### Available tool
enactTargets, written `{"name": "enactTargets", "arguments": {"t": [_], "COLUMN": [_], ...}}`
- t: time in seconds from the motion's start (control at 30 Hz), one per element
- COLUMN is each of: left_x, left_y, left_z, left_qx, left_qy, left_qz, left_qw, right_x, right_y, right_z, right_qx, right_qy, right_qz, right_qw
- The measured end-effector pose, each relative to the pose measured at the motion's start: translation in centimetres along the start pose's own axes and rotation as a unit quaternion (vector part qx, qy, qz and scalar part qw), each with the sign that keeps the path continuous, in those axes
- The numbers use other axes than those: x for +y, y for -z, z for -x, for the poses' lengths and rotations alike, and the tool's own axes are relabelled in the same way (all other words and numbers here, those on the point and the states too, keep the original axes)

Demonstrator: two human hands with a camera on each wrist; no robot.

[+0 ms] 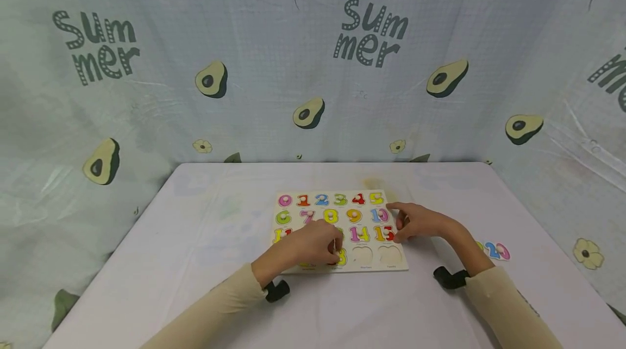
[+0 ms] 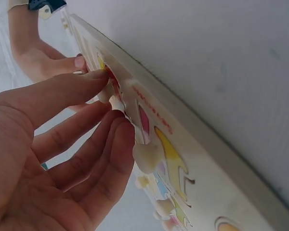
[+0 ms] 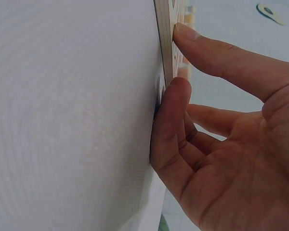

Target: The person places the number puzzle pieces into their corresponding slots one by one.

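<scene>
A wooden number puzzle board [image 1: 337, 269] lies on the table, its colourful number pieces standing in rows with small knobs. My left hand [image 1: 313, 243] is over the bottom row, thumb and fingers pinching a red and yellow number 18 piece [image 1: 343, 256] at its place in the board. In the left wrist view the thumb lies on the red part of this piece [image 2: 112, 77]; the fingertips hide much of it. My right hand [image 1: 420, 221] touches the board's right edge beside the 10 and the 15 [image 1: 384, 234], thumb and forefinger spread apart along it.
Two bare recesses [image 1: 362, 255] show at the bottom right of the board. Right of the right forearm lies a loose blue and pink number 20 piece [image 1: 498, 251], with something green and yellow partly hidden by the wrist. A patterned curtain [image 1: 264, 120] hangs behind the white table [image 1: 205, 245].
</scene>
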State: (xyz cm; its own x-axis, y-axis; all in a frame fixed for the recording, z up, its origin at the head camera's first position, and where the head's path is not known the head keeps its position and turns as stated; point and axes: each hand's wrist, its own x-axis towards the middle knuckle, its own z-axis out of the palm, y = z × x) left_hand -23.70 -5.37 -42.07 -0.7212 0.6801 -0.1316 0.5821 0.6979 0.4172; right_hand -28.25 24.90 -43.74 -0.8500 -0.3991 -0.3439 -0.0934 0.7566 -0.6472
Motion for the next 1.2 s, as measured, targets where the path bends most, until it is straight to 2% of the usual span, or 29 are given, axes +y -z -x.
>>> {"name": "enactTargets", "arguments": {"t": [0.1,0.2,0.3,0.43,0.73,0.87,1.0,1.2], "left_x": [-0.3,-1.0,-2.0,-3.7,-8.0,-10.0,-11.6,-13.3], "left_y": [0.2,0.8,1.6,2.6,4.5,4.8,5.0,5.1], "left_z": [0.3,0.7,1.3,2.3,4.1,4.5,4.9,5.2], "left_qx": [0.02,0.058,0.099,0.14,0.216,0.232,0.234,0.196], "left_qy": [0.002,0.003,-0.002,0.008,0.088,0.117,0.154,0.195], "left_qz": [0.017,0.041,0.064,0.094,0.111,0.114,0.132,0.157], "left_qw": [0.9996,0.9975,0.993,0.9856,0.9659,0.9588,0.9508,0.948], "right_x": [0.1,0.1,0.2,0.3,0.2,0.2,0.2,0.0], "right_y": [0.0,0.0,0.0,-0.1,0.1,0.1,0.0,0.1], "right_z": [0.0,-0.1,-0.1,-0.2,-0.3,-0.3,-0.4,-0.3], "right_qx": [0.0,0.002,0.005,0.003,0.009,0.009,0.009,0.01], "right_qy": [0.002,0.002,0.0,0.001,0.0,0.002,0.006,0.005], "right_qz": [-0.001,0.004,0.007,0.007,0.013,0.01,0.008,0.014], "right_qw": [1.0,1.0,1.0,1.0,0.9999,0.9999,0.9999,0.9998]}}
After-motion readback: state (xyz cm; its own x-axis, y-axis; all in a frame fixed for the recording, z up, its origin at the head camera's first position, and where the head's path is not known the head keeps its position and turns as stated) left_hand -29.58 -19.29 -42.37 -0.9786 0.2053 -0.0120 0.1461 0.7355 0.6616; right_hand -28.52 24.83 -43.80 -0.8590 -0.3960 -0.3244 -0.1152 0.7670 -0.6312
